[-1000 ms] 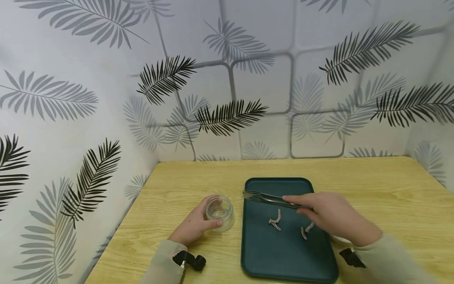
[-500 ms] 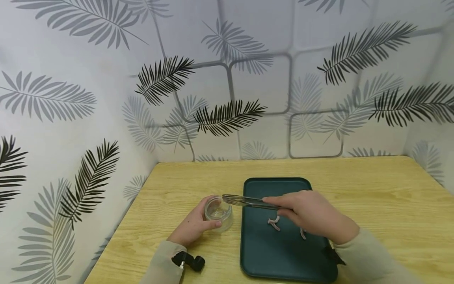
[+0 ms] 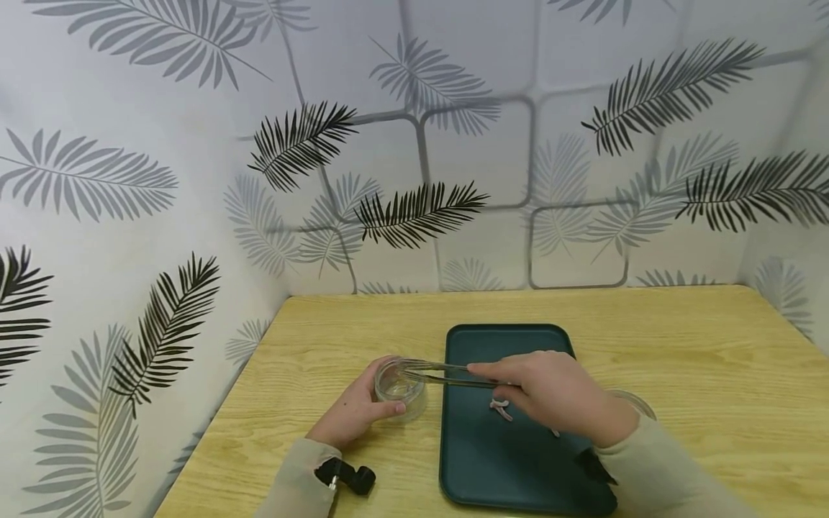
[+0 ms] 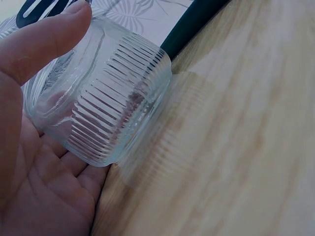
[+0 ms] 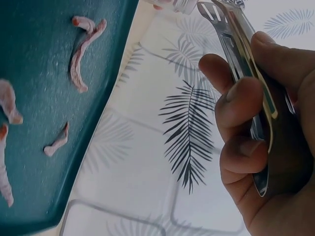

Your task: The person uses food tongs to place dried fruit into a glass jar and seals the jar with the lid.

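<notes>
My left hand (image 3: 352, 410) holds a small clear glass jar (image 3: 417, 406) at the tray's left, fingers behind it and thumb in front. In the left wrist view the jar's ribbed wall (image 4: 110, 93) faces the camera, with a dark reddish patch showing through low down. My right hand (image 3: 550, 392) grips metal tongs (image 3: 442, 365), their arms spread and their fork-like tips over the jar's mouth. Several pinkish, twisted dried strips lie on the dark green tray (image 3: 492, 475), among them a forked strip (image 3: 500, 410) and a short strip (image 5: 58, 141).
Behind my right forearm a round clear dish or lid (image 3: 637, 403) is partly hidden. A yellow wood-grain table (image 3: 699, 345) carries everything, with a leaf-patterned wall (image 3: 466, 144) along its far and left sides. A black wrist mount (image 3: 350, 476) is strapped on my left sleeve.
The right hand has moved left, bringing the tongs from over the tray to the jar's mouth, and the tongs' arms have spread apart. The left hand and jar have stayed put.
</notes>
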`<state>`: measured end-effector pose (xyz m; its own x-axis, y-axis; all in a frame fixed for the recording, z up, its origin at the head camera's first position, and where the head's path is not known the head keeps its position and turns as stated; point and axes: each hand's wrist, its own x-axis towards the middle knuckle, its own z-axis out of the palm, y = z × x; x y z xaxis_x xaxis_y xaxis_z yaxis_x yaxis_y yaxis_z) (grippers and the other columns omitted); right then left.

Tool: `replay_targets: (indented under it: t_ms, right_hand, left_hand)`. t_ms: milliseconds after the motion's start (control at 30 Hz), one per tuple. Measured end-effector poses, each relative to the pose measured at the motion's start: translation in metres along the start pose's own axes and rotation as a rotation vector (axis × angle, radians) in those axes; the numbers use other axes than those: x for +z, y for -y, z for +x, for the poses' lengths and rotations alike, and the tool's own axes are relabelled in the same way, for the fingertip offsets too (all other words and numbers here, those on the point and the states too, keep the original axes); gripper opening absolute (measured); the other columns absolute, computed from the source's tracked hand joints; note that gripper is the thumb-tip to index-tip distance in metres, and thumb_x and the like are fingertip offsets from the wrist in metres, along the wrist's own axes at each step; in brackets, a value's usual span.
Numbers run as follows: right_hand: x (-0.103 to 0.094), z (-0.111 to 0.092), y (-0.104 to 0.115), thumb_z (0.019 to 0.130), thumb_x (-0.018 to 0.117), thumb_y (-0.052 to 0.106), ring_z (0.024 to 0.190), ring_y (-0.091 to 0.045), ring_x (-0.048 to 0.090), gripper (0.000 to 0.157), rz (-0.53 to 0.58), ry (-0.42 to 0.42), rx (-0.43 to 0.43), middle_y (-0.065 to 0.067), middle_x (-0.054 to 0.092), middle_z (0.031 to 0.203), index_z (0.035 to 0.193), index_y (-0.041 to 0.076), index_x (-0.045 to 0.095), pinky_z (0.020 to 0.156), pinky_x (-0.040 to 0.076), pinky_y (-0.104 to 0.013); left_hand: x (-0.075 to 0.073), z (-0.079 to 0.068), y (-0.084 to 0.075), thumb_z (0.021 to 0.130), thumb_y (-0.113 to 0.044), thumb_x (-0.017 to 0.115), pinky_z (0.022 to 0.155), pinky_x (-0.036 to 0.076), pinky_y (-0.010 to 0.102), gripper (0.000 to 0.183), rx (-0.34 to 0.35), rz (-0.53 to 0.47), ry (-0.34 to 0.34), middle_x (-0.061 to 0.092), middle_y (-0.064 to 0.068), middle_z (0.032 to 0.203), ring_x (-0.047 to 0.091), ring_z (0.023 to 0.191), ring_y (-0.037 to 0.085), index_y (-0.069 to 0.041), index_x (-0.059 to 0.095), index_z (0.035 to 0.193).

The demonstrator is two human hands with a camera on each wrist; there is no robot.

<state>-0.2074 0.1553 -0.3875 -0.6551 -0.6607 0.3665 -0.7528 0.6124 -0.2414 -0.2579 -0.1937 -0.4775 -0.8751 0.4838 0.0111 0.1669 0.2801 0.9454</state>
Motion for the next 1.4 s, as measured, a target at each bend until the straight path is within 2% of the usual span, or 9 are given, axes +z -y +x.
replay_targets:
  t_ms: [100, 200, 267, 433, 767, 1033, 1167, 1267, 1400]
  right_hand:
    - [-0.002, -0.003, -0.003, 0.092, 0.075, 0.023, 0.073, 0.003, 0.062, 0.052, -0.018, -0.002, 0.012, 0.009, 0.073, 0.114, 0.142, 0.028, 0.061, 0.053, 0.042, -0.021]
    - [-0.005, -0.007, -0.007, 0.094, 0.074, 0.025, 0.067, 0.004, 0.059, 0.052, -0.023, 0.010, 0.029, 0.007, 0.072, 0.117, 0.144, 0.029, 0.060, 0.053, 0.042, -0.022]
    - [-0.008, -0.011, -0.010, 0.094, 0.073, 0.026, 0.071, 0.003, 0.061, 0.052, -0.024, 0.018, 0.041, 0.005, 0.072, 0.118, 0.144, 0.029, 0.060, 0.056, 0.044, -0.023]
    - [-0.012, -0.022, -0.018, 0.093, 0.074, 0.025, 0.073, 0.003, 0.059, 0.052, -0.044, 0.039, 0.076, 0.004, 0.073, 0.116, 0.143, 0.027, 0.060, 0.057, 0.042, -0.023]
    - [-0.022, -0.043, -0.036, 0.092, 0.076, 0.023, 0.063, 0.006, 0.048, 0.055, -0.065, 0.069, 0.146, 0.011, 0.072, 0.104, 0.144, 0.026, 0.060, 0.054, 0.038, -0.024]
    - [-0.023, -0.060, -0.050, 0.091, 0.077, 0.023, 0.071, 0.007, 0.056, 0.055, -0.093, 0.089, 0.208, 0.016, 0.071, 0.099, 0.143, 0.028, 0.061, 0.058, 0.043, -0.025]
    - [-0.025, -0.070, -0.057, 0.090, 0.077, 0.025, 0.083, -0.004, 0.067, 0.055, -0.124, 0.083, 0.224, 0.010, 0.073, 0.108, 0.143, 0.029, 0.061, 0.064, 0.052, -0.031]
    - [-0.027, -0.076, -0.061, 0.089, 0.079, 0.025, 0.094, -0.014, 0.071, 0.054, -0.150, 0.063, 0.232, 0.004, 0.073, 0.116, 0.141, 0.029, 0.063, 0.070, 0.056, -0.036]
    - [-0.028, -0.083, -0.067, 0.089, 0.079, 0.025, 0.093, -0.012, 0.070, 0.053, -0.153, 0.077, 0.258, 0.006, 0.073, 0.112, 0.140, 0.028, 0.064, 0.072, 0.056, -0.038]
  left_hand:
    - [0.000, 0.000, 0.000, 0.091, -0.023, 0.079, 0.106, 0.039, 0.039, 0.082, -0.004, -0.002, 0.000, 0.043, 0.006, 0.154, 0.048, 0.135, 0.026, -0.021, 0.032, 0.157]
    - [0.000, -0.001, -0.001, 0.091, -0.022, 0.079, 0.109, 0.036, 0.044, 0.082, 0.004, 0.005, 0.000, 0.043, 0.007, 0.155, 0.045, 0.138, 0.026, -0.018, 0.031, 0.157]
    - [0.000, -0.001, -0.001, 0.091, -0.023, 0.079, 0.110, 0.035, 0.046, 0.082, 0.008, 0.007, 0.001, 0.042, 0.007, 0.155, 0.046, 0.137, 0.026, -0.016, 0.031, 0.158]
    - [0.000, -0.001, -0.001, 0.091, -0.024, 0.079, 0.109, 0.035, 0.046, 0.083, 0.006, 0.004, 0.003, 0.042, 0.007, 0.155, 0.047, 0.136, 0.027, -0.017, 0.030, 0.158]
    - [-0.001, -0.001, -0.001, 0.091, -0.025, 0.079, 0.110, 0.034, 0.047, 0.081, 0.005, 0.009, -0.002, 0.043, 0.007, 0.155, 0.046, 0.136, 0.026, -0.020, 0.032, 0.157]
    - [0.000, -0.002, -0.002, 0.092, -0.022, 0.078, 0.110, 0.035, 0.045, 0.079, 0.004, -0.011, 0.010, 0.041, 0.010, 0.156, 0.045, 0.137, 0.028, -0.019, 0.032, 0.156]
    - [0.000, -0.001, -0.002, 0.091, -0.023, 0.079, 0.109, 0.036, 0.043, 0.080, 0.000, -0.016, 0.009, 0.041, 0.010, 0.156, 0.047, 0.136, 0.028, -0.020, 0.032, 0.156]
    - [0.000, -0.002, -0.004, 0.091, -0.024, 0.079, 0.109, 0.036, 0.044, 0.080, -0.005, -0.012, 0.002, 0.042, 0.009, 0.155, 0.047, 0.136, 0.028, -0.020, 0.033, 0.156]
    - [0.001, -0.003, -0.005, 0.091, -0.024, 0.079, 0.110, 0.035, 0.045, 0.080, -0.008, 0.000, -0.006, 0.042, 0.010, 0.155, 0.047, 0.136, 0.028, -0.019, 0.033, 0.156]
